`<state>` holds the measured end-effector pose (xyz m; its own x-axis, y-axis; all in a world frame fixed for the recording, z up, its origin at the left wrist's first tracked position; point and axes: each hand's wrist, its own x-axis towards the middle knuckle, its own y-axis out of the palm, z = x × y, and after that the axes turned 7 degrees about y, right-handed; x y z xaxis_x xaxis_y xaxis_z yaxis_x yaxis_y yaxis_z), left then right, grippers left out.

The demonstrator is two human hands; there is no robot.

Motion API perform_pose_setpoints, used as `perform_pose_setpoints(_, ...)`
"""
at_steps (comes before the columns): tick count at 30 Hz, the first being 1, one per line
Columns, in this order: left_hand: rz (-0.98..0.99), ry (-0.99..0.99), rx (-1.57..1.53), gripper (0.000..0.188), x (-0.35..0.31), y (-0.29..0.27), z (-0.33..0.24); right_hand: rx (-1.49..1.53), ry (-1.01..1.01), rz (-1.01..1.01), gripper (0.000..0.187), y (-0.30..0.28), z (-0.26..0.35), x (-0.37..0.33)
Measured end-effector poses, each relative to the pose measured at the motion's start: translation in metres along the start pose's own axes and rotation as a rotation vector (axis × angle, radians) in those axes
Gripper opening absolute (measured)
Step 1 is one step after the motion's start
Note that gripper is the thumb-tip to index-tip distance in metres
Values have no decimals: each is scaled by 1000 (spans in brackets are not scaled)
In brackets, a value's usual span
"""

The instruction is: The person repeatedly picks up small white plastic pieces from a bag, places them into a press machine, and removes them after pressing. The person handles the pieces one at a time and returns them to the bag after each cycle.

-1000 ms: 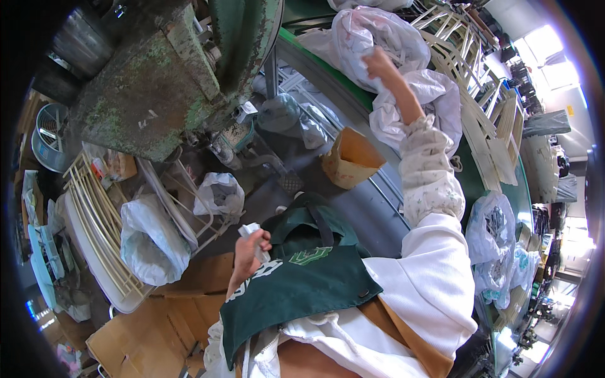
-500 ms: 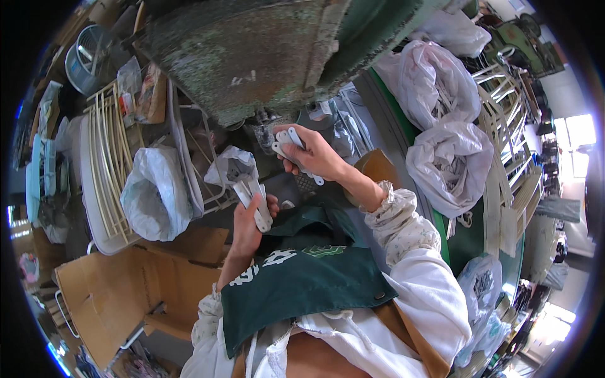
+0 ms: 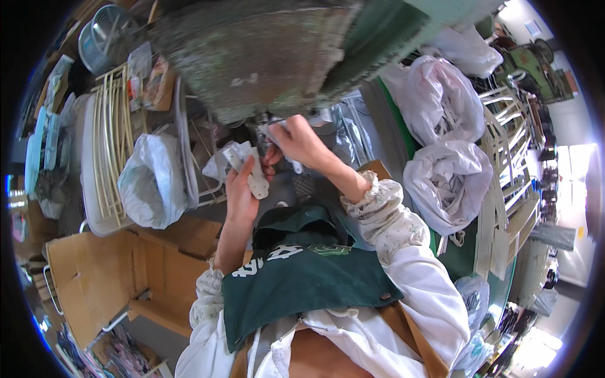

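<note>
Several flat white strips with rounded, holed ends (image 3: 257, 184) are gripped in my left hand (image 3: 239, 196), their ends sticking up past the fingers. My right hand (image 3: 301, 143) is closed around more white strips (image 3: 275, 132), mostly covered by its fingers; one strip end shows below the palm. Both hands are close together, just under the lower edge of a worn green metal machine (image 3: 252, 63). The small metal parts under the machine are partly hidden by my right hand.
To the left stand a white plastic bag (image 3: 151, 189), pale curved rods (image 3: 104, 151) on a tray and an open cardboard box (image 3: 94, 277). At the right, two white sacks (image 3: 469, 94) (image 3: 419, 173) of strips rest on a green surface, beside stacked pale frames (image 3: 504, 189).
My hands have come closer together. The right hand has turned and moved slightly up toward the machine; the left has risen a little, with its strips still held.
</note>
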<state>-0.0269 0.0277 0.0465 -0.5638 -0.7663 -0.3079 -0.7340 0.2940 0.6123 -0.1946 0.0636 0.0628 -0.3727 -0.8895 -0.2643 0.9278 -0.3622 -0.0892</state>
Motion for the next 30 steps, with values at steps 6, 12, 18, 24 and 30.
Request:
perform_pose_setpoints(6,-116,142,122,17,8,13,6,42,-164,-84,19,14,-3,-5)
perform_pose_setpoints(12,-187,252,286,17,21,41,-1,18,-335,-306,20,13,-25,-3)
perform_pose_setpoints(18,-177,164,415,27,28,61,1,49,-161,-178,32,6,-9,-31)
perform_pose_setpoints(24,-175,102,274,24,34,52,-3,670,233,25,15,-19,-13,-46)
perform_pose_setpoints(30,-134,36,202,17,41,36,14,-286,-359,-466,24,-56,-75,21)
